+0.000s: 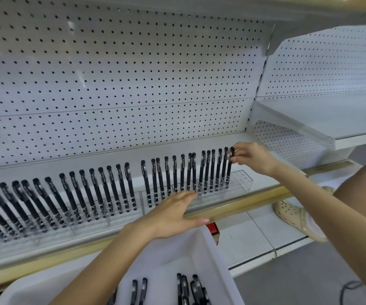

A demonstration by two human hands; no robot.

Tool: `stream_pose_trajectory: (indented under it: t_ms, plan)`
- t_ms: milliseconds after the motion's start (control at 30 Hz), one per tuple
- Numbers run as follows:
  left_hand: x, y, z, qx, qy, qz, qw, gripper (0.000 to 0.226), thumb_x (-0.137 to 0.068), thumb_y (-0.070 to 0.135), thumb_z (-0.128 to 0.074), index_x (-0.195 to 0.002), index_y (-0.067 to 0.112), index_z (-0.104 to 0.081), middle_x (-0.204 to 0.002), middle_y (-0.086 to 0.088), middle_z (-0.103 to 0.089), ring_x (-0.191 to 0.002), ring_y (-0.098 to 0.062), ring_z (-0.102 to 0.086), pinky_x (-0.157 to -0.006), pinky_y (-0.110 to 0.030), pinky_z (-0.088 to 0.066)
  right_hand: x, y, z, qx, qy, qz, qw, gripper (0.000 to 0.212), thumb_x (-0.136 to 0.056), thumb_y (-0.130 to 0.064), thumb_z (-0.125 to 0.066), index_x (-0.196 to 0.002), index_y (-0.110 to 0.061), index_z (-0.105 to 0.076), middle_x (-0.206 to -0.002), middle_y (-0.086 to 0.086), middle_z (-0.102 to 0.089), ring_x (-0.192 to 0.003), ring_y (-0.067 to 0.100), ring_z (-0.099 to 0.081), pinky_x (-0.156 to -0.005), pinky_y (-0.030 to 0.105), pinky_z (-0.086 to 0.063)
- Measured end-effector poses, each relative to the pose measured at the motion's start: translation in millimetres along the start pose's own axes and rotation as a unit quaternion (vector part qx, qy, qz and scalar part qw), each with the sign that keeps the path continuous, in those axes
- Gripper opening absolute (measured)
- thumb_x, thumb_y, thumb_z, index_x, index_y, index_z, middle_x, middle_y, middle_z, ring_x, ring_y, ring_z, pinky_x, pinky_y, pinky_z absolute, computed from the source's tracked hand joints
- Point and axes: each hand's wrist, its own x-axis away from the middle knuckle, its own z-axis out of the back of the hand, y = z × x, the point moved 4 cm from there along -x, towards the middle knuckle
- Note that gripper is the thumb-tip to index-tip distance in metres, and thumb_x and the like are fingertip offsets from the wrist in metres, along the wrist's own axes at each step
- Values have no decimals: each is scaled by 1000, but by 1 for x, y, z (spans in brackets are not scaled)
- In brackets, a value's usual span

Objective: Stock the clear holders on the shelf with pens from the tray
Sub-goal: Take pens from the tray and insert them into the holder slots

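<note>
Running across the view, a white metal shelf [199,148] with a pale yellow front rail [243,202] is seen, and a white perforated back panel [111,84] is fixed behind the shelf. Below the shelf's front edge, nearest the camera, a white rectangular plastic tray [210,249] is held out of the hands, and loose black pens [185,287] are laid in its bottom. Two clear plastic holders are set side by side along the front of the shelf: the long left holder [34,238] is filled along its length with upright black capped pens [102,190], while the shorter right holder [242,180] is filled up to its right end, where a few slots are left bare. The left hand [173,214] is laid flat on the shelf's front rail, its fingers held straight and together with the tips touching the front of the right holder, and nothing is gripped by it. The right hand [252,157] is raised over the right end of the shelf, and a single black pen [230,166] is pinched near its cap between thumb and fingertips; this pen is stood upright at the end of the row, its tip down in the right holder. Under the shelf, to the right, a beige perforated clog [298,216] is seen on the white floor.
</note>
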Motion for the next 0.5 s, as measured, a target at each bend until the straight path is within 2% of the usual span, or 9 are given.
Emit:
stream_pose_trajectory:
  t_ms: [100,267,500]
  plan:
    - [3,1,0,-23,1,-10,1000,86,-86,68,-45,-152,30,-7,-161,8,-6,-146,-13,-10,-120,-37,-13,1,-1,3,32,-18,-25,999,41,-88,-14,-67,-127,-12,-54,-106,9,-72,-97,27,-67,-92,46,-51]
    - [6,16,6,-148,29,-47,987,89,-87,67,-44,-153,21,-7,-161,2,-7,-147,-17,-11,-120,-34,-9,20,-19,9,106,-53,-52,992,74,-90,-32,-64,-150,-15,-24,-140,9,-50,-118,23,-55,-95,33,-44]
    - [36,26,-4,-177,40,-53,982,88,-87,69,-40,-153,22,-7,-161,2,-9,-146,-18,-15,-119,-35,-12,70,-53,8,225,-65,-10,972,79,-93,-45,-52,-153,-15,-11,-155,10,-27,-136,27,-38,-109,35,-29]
